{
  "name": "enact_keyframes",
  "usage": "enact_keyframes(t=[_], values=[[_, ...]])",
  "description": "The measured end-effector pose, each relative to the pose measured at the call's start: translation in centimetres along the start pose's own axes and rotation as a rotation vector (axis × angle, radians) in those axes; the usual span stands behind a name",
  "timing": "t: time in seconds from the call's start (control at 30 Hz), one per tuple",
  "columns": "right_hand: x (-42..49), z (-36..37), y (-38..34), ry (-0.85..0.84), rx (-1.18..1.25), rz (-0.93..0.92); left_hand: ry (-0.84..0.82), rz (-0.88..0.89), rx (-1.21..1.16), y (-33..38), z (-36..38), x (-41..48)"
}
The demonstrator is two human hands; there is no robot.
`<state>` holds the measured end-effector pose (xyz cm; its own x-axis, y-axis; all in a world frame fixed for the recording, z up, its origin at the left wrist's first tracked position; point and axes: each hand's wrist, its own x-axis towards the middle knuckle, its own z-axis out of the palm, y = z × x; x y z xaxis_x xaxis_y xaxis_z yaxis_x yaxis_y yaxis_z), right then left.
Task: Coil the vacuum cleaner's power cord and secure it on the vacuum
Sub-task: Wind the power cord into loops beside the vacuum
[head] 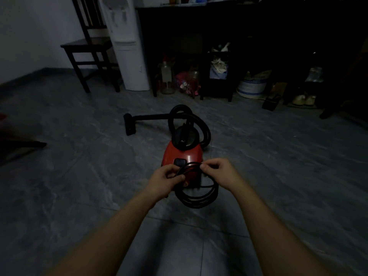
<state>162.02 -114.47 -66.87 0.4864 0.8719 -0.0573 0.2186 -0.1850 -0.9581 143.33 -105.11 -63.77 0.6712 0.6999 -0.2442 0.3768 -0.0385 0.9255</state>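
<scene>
A small red vacuum cleaner [184,154] with a black lid sits on the grey tiled floor in the middle of the view. Its black hose [199,120] loops behind it and runs to a floor nozzle [129,124] on the left. The black power cord [199,198] hangs in several loops just in front of the vacuum's rear. My left hand [165,180] grips the top of the coil on its left side. My right hand [217,172] pinches a strand at the coil's upper right.
A dark wooden chair [89,48] and a white water dispenser [127,44] stand at the back left. A dark shelf unit [249,46] with bottles, a bucket and shoes lines the back wall. A dark object [22,144] lies at the left edge.
</scene>
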Motion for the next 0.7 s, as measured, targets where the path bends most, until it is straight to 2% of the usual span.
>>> enact_keyframes(t=[0.17,0.37,0.53,0.7], values=[[1.5,0.7,0.4,0.114,0.081,0.030,0.043,-0.048,0.170,1.9,-1.6,2.3],[4.0,3.2,0.3,0.256,0.115,0.031,0.058,0.058,0.254,3.1,-4.3,5.3],[5.4,6.0,1.8,0.167,0.012,-0.039,0.041,0.033,0.254,-0.9,-7.0,7.4],[5.7,8.9,4.7,0.172,-0.026,0.045,-0.121,-0.077,0.197,-4.8,-8.7,10.4]])
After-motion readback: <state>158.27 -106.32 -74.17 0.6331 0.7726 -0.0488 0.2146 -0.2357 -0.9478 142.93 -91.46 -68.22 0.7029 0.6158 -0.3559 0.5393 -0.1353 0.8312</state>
